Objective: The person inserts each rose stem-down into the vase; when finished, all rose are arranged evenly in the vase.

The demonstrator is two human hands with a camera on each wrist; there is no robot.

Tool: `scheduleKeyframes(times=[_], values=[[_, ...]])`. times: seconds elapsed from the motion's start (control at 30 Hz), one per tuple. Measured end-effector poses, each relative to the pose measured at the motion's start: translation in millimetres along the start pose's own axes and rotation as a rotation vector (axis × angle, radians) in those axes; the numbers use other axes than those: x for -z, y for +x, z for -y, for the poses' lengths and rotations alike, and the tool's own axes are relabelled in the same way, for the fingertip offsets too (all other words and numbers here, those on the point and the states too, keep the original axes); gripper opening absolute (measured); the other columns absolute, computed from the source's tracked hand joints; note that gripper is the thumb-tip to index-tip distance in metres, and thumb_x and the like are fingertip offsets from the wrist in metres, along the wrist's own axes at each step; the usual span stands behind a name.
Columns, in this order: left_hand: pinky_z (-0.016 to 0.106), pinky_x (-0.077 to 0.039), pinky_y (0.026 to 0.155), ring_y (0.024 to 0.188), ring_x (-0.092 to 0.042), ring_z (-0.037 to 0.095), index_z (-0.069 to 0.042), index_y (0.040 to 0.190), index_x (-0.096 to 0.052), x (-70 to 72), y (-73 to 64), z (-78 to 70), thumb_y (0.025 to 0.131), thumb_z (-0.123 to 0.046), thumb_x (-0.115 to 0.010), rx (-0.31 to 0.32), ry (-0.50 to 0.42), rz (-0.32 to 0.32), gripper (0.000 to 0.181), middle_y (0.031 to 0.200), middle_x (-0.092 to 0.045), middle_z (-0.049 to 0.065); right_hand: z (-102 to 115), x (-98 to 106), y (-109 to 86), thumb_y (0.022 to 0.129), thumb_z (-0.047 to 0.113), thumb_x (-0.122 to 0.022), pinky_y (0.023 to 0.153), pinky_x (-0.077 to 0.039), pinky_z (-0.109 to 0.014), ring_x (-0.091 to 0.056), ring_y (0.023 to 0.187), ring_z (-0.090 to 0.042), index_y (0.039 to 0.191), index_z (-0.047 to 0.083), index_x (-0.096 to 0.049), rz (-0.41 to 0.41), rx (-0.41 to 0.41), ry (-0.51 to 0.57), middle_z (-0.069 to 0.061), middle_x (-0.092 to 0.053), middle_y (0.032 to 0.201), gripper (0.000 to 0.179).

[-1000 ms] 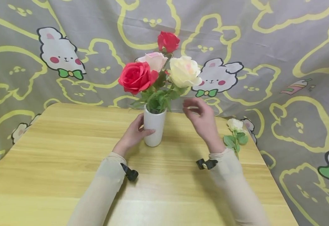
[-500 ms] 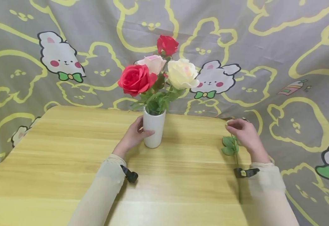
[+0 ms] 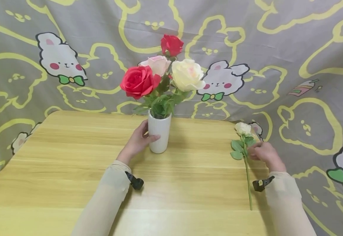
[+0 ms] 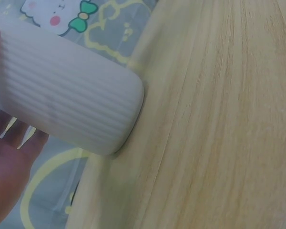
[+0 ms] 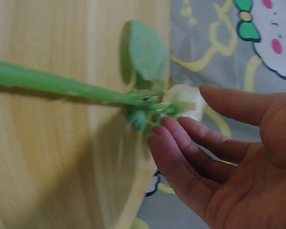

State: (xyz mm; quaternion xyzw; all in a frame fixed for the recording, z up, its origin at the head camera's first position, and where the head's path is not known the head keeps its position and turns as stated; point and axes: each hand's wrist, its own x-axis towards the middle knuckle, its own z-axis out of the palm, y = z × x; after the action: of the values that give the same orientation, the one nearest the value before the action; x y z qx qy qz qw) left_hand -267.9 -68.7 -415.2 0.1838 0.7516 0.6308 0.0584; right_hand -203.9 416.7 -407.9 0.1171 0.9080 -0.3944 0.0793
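My left hand point(image 3: 137, 141) grips a white ribbed vase point(image 3: 160, 136) standing upright near the table's back edge, thumb across its front. In the left wrist view the fingers point(image 4: 14, 136) reach behind the vase point(image 4: 66, 86). The vase holds a large red rose point(image 3: 139, 82), a smaller red one point(image 3: 172, 45), a pale pink one point(image 3: 157, 65) and a cream one point(image 3: 188, 75). At the table's right lies a single white rose point(image 3: 243, 129) with a long green stem point(image 3: 248, 183). Beside its leaves is my right hand point(image 3: 265, 154), thumb and fingers apart around nothing, fingertips close to the stem in the right wrist view.
The light wooden table point(image 3: 85, 183) ends at the right just past the rose. Behind and beside it hangs a grey curtain point(image 3: 100, 19) with yellow outlines and white rabbits. Each wrist carries a small black camera point(image 3: 136, 181).
My right hand has moved from beside the vase to the right, past the white rose's bloom, then down next to its leaves. My left hand stays on the vase.
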Motion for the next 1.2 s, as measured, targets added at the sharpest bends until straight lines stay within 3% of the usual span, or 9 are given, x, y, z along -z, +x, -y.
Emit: scheduleKeyframes(times=[0.07,0.17,0.4,0.6,0.8,1.03,1.2], values=[[0.045,-0.034,0.112,0.138,-0.035,0.028,-0.004,0.152,-0.029,-0.2,-3.2,-8.7,0.089,-0.009,-0.074,0.008,-0.011,0.008,0.077,0.150,-0.039,0.018,-3.7,-2.5,3.3,0.092,0.008,-0.059,0.072,-0.059,-0.034,-0.067,0.076,-0.019,0.112,-0.021,-0.058,0.027,-0.017,0.015,-0.015,-0.068,0.089,0.035],[0.044,-0.035,0.111,0.138,-0.036,0.029,-0.003,0.152,-0.028,-0.8,-5.9,-16.0,0.090,-0.008,-0.073,0.019,-0.008,0.014,0.077,0.150,-0.038,0.019,-7.5,-7.3,7.5,0.092,0.010,-0.062,0.070,-0.060,-0.037,-0.068,0.073,-0.023,0.109,-0.022,-0.058,0.064,-0.041,0.050,-0.015,-0.069,0.084,0.036],[0.043,-0.035,0.111,0.138,-0.036,0.028,-0.004,0.152,-0.028,-2.4,-5.8,-17.1,0.090,-0.009,-0.073,0.022,0.000,0.016,0.078,0.151,-0.038,0.018,-14.1,-11.5,13.7,0.093,0.013,-0.062,0.068,-0.060,-0.037,-0.067,0.072,-0.023,0.112,-0.021,-0.055,0.087,-0.101,0.077,-0.013,-0.066,0.084,0.039],[0.042,-0.036,0.111,0.138,-0.035,0.028,-0.004,0.152,-0.027,-2.6,-5.2,-15.6,0.089,-0.010,-0.074,0.027,-0.001,0.018,0.078,0.151,-0.037,0.018,-19.4,-12.5,13.6,0.094,0.011,-0.063,0.065,-0.060,-0.034,-0.065,0.067,-0.018,0.104,-0.017,-0.058,0.084,-0.130,0.139,-0.006,-0.064,0.074,0.030],[0.044,-0.035,0.111,0.138,-0.036,0.028,-0.004,0.152,-0.028,-1.5,-5.3,-16.5,0.090,-0.009,-0.073,0.029,-0.003,0.009,0.078,0.150,-0.038,0.018,-15.2,-10.7,10.2,0.094,0.006,-0.059,0.065,-0.060,-0.032,-0.064,0.067,-0.015,0.104,-0.020,-0.058,0.066,-0.060,0.169,-0.006,-0.066,0.076,0.028],[0.044,-0.034,0.112,0.139,-0.035,0.028,-0.005,0.153,-0.027,-0.3,-4.8,-17.2,0.090,-0.010,-0.073,0.033,-0.006,0.015,0.079,0.151,-0.037,0.018,0.0,-6.8,3.4,0.096,0.004,-0.051,0.069,-0.060,-0.032,-0.066,0.071,-0.013,0.119,-0.027,-0.047,0.035,-0.008,0.208,-0.007,-0.065,0.087,0.038],[0.044,-0.034,0.112,0.139,-0.034,0.028,-0.005,0.153,-0.027,0.2,-5.2,-16.5,0.090,-0.011,-0.074,0.036,-0.008,0.015,0.079,0.152,-0.037,0.017,13.2,-6.6,-2.2,0.097,0.006,-0.051,0.072,-0.060,-0.032,-0.065,0.074,-0.013,0.123,-0.026,-0.046,0.007,0.045,0.198,-0.020,-0.060,0.106,0.041]])
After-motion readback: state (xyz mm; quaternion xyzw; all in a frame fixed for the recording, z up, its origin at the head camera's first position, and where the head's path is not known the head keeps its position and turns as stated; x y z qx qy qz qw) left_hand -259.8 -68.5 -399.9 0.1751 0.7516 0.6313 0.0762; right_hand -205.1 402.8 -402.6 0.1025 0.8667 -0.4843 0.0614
